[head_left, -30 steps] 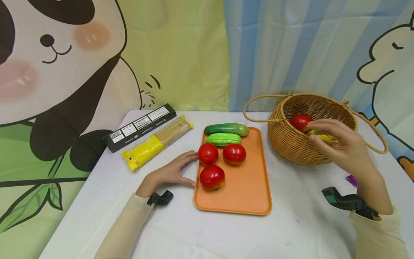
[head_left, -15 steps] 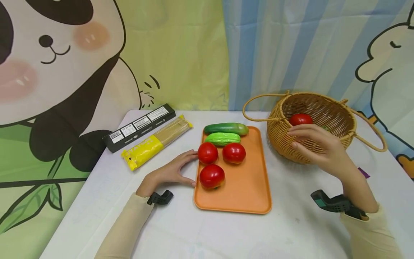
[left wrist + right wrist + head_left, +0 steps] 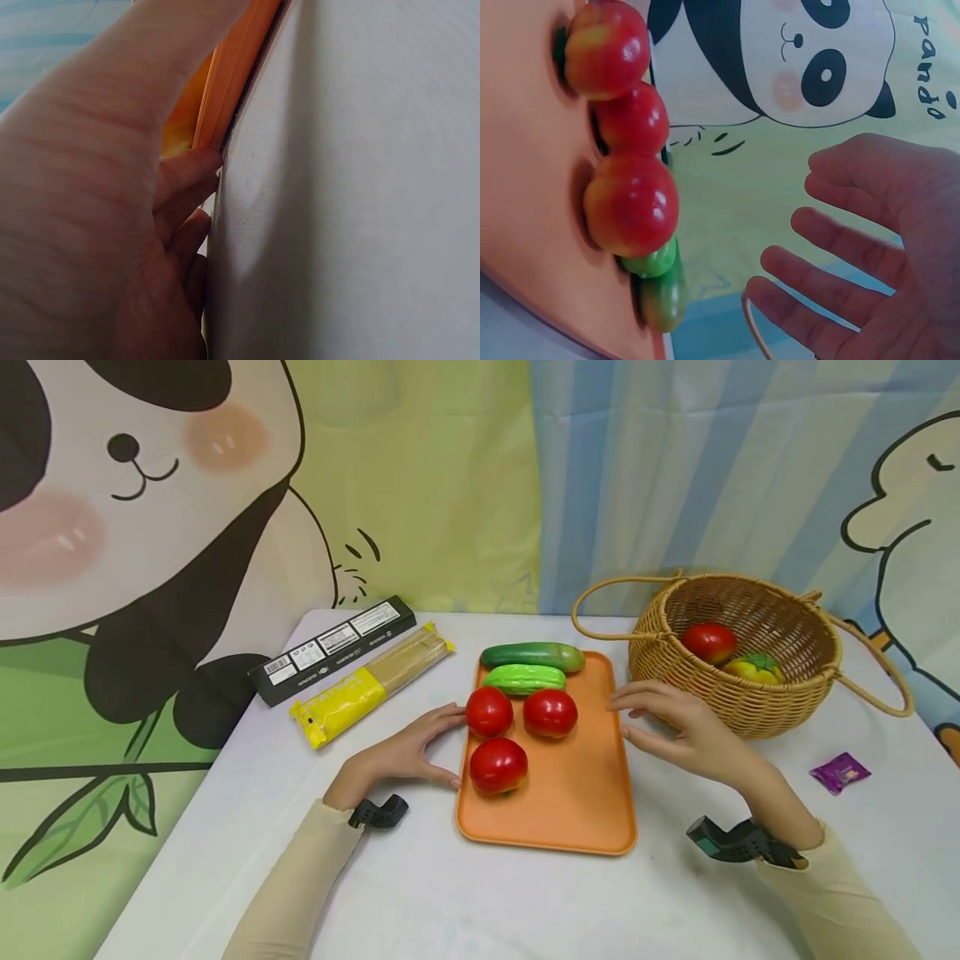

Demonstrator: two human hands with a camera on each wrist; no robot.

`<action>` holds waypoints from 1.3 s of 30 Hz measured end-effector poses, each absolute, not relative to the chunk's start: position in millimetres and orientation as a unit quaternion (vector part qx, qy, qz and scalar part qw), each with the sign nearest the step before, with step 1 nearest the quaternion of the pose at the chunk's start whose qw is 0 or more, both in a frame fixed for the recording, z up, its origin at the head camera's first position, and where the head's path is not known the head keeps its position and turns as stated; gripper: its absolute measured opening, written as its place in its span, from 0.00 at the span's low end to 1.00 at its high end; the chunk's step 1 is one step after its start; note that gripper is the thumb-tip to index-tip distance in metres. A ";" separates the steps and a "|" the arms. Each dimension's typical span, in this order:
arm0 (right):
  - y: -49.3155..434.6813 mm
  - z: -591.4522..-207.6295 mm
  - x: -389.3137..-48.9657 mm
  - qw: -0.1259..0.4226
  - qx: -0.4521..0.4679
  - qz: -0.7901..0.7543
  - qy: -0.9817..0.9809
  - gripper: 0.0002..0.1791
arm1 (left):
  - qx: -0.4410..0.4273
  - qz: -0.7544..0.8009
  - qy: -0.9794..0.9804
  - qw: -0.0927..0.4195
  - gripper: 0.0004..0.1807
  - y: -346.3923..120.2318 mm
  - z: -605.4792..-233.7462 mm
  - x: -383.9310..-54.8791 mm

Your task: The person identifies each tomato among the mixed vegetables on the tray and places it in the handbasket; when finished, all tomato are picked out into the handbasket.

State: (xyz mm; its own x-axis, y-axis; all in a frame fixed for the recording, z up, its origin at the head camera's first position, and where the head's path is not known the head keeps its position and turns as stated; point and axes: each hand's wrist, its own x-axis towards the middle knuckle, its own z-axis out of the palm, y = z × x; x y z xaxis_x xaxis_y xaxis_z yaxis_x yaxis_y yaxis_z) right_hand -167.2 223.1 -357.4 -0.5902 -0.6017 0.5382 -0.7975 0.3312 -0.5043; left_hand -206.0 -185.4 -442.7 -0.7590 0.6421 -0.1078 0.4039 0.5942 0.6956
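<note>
On the orange tray (image 3: 577, 810) lie a dark green cucumber (image 3: 528, 655), a bright green ridged vegetable (image 3: 525, 679) and three glossy red tomatoes (image 3: 498, 766). My left hand (image 3: 405, 749) rests at the tray's left rim with fingers and thumb spread. In the left wrist view, its fingertips (image 3: 206, 161) are right at the orange rim. Over the tray's right edge hovers my right hand (image 3: 678, 727), its fingers extended and nothing held. The right wrist view shows that hand (image 3: 855, 255) apart from the tomatoes (image 3: 634, 202).
A wicker basket (image 3: 720, 706) with loop handles stands back right, holding a red tomato (image 3: 708, 642) and a yellowish fruit with a green top (image 3: 756, 667). A black box (image 3: 332, 649) and a yellow noodle packet (image 3: 341, 706) lie left. A purple sachet (image 3: 840, 773) lies right.
My right hand has moved left and toward me, from over the basket to the tray's right edge, uncovering the yellowish fruit. The left hand has stayed at the tray.
</note>
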 end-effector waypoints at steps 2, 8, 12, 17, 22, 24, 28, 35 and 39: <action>220.9 -358.5 -169.6 0.119 0.438 0.380 -0.806 0.25 | 0.301 0.336 0.875 0.176 0.55 -185.4 -442.6 -206.5; 213.4 -361.4 -177.6 0.092 0.427 0.393 -0.810 0.22 | 0.308 0.338 0.873 0.171 0.55 -185.9 -443.6 -207.9; 204.5 -369.6 -184.0 0.061 0.406 0.397 -0.821 0.19 | 0.308 0.336 0.874 0.168 0.55 -185.7 -443.2 -208.1; 192.4 -381.5 -192.4 0.028 0.395 0.393 -0.830 0.18 | 0.312 0.339 0.872 0.166 0.54 -184.7 -443.0 -207.9; 184.9 -388.0 -197.6 0.026 0.377 0.395 -0.837 0.19 | 0.309 0.338 0.873 0.170 0.55 -184.2 -443.5 -207.8; 182.2 -389.4 -199.6 0.020 0.366 0.397 -0.842 0.20 | 0.307 0.337 0.874 0.171 0.55 -184.4 -443.8 -207.9; 176.6 -393.4 -204.1 -0.005 0.341 0.401 -0.850 0.22 | 0.303 0.336 0.875 0.172 0.55 -185.1 -443.8 -207.9; 169.2 -404.1 -209.1 -0.041 0.339 0.408 -0.847 0.28 | 0.299 0.334 0.875 0.183 0.54 -186.1 -444.6 -207.4; 165.8 -406.3 -208.1 -0.033 0.347 0.402 -0.847 0.28 | 0.298 0.332 0.877 0.180 0.55 -187.0 -445.6 -207.0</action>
